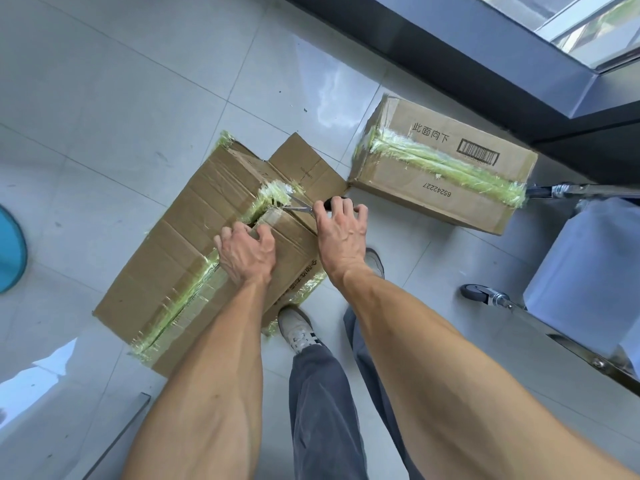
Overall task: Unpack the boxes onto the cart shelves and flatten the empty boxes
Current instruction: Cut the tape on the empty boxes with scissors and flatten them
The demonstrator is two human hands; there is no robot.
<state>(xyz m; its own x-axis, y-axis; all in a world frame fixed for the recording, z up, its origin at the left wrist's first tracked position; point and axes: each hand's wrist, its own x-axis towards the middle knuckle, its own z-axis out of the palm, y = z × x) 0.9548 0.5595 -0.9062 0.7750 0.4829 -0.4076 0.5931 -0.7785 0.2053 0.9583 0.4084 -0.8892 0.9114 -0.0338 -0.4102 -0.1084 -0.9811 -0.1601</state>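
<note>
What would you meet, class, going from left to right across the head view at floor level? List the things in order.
Blue round object → large taped box → left hand → right hand holding scissors → sealed barcode box → cart.

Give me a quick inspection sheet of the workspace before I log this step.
Surface: grey tiled floor, glossy with reflections.
Job's things: near box on the floor, green tape seam partly slit, one flap raised; second box beside it, tape intact; cart at right, white bundle on its shelf.
Clutter: blue round object at the left edge.
Grippers: left hand grips the near box's flap edge; right hand holds scissors, blades at the tape.
Cables: nothing seen.
Surroundings: dark window frame top right; the person's shoes close to the near box.
</note>
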